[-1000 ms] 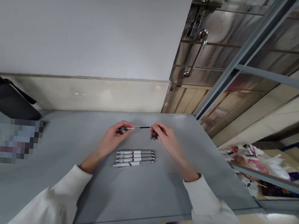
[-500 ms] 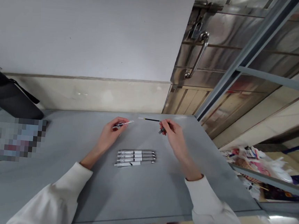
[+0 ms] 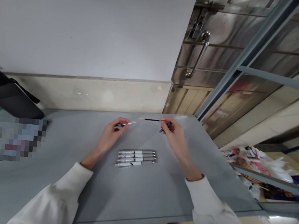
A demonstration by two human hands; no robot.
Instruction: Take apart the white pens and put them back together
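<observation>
My right hand (image 3: 174, 130) pinches a black refill (image 3: 152, 120) that juts leftward. My left hand (image 3: 111, 129) grips a shiny tube (image 3: 131, 123).

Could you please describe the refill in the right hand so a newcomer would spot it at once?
Find the grey table, then the right hand, beyond the four pens. The refill points from it toward the left hand. It is a thin, pale-tipped black rod, slimmer than any pen.
</observation>
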